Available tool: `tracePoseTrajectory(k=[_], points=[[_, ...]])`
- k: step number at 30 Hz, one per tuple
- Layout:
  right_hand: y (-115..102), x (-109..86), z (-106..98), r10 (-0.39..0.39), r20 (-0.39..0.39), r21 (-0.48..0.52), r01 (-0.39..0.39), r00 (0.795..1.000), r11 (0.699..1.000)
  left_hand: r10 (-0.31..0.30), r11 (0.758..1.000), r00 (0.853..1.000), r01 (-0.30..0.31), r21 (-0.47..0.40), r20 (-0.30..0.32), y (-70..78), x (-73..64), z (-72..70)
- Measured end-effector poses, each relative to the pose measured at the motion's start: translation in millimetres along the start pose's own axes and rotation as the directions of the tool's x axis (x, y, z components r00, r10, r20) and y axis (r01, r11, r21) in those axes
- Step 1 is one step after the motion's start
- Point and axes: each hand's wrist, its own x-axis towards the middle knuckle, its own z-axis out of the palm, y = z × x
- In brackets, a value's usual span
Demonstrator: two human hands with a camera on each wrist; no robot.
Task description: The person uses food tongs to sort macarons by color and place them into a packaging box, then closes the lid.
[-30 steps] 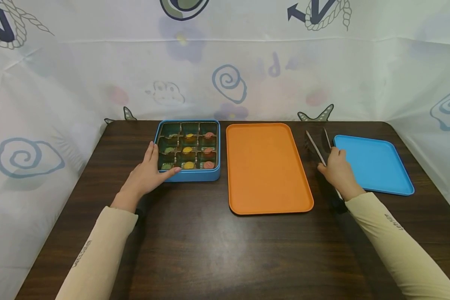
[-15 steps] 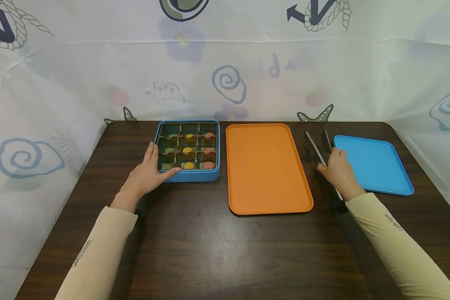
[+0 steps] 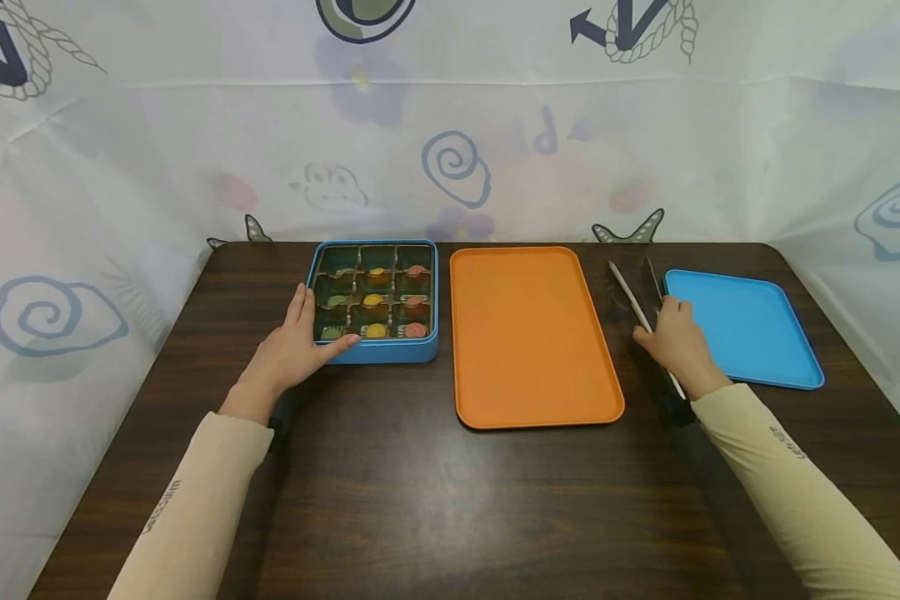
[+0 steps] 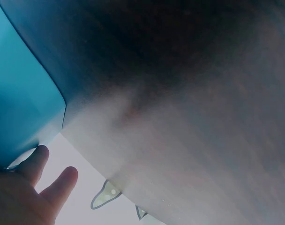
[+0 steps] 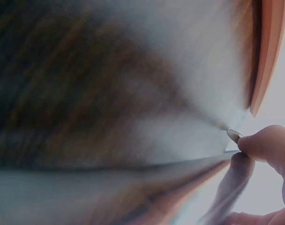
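A blue box stands at the back left of the table, with a divided insert of several compartments. In them lie small green, yellow and pink pieces, one colour to each column. My left hand rests on the box's near left corner, fingers straight along its left side, thumb across the front rim. The left wrist view shows fingertips at the blue wall. My right hand holds metal tongs, thumb on one arm and fingers on the other. Their tips point away, spread apart; the hand hides part of them.
An orange tray lies between the box and the tongs. To the right of the tongs is a smaller blue tray, close beside my right hand. A patterned white curtain hangs behind the dark wooden table.
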Motion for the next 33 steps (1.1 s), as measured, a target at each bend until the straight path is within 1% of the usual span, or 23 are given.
tracePoseTrajectory(k=[5,9,14,19,22,25,28,30,33], points=[[5,1.4,-2,0.016,0.01,0.015,-0.016,1.0,1.0,0.003,1.0,1.0,-0.003,0.006,0.006,1.1,0.9,0.3],[11,0.7,-6,0.006,-0.005,0.031,-0.006,1.0,1.0,0.007,1.0,1.0,-0.007,0.013,0.0,1.7,1.3,0.6],[17,-3.3,-16,-0.003,-0.078,0.073,0.009,0.997,0.997,0.013,1.0,1.0,-0.013,0.014,-0.009,2.9,1.8,0.9],[31,-6.2,-31,-0.003,-0.176,0.105,0.022,0.984,0.994,0.021,1.0,1.0,-0.021,0.019,-0.016,3.5,1.8,1.3],[42,-9.2,-39,0.01,-0.214,0.13,0.019,0.977,0.991,0.034,0.999,0.999,-0.033,0.031,-0.039,3.2,1.0,1.8],[52,-13.8,-47,0.03,-0.245,0.109,-0.003,0.969,0.994,0.049,0.998,0.997,-0.046,0.048,-0.067,2.2,0.0,2.5],[65,-19.2,-55,0.048,-0.271,0.062,-0.032,0.961,0.998,0.065,0.996,0.994,-0.059,0.07,-0.085,2.0,-1.1,2.5],[74,-22.5,-59,0.066,-0.278,0.034,-0.059,0.958,0.998,0.079,0.993,0.992,-0.07,0.091,-0.095,2.6,-2.0,1.5],[90,-25.9,-63,0.086,-0.285,0.03,-0.081,0.955,0.996,0.114,0.987,0.987,-0.1,0.123,-0.112,5.2,-3.5,-0.5]])
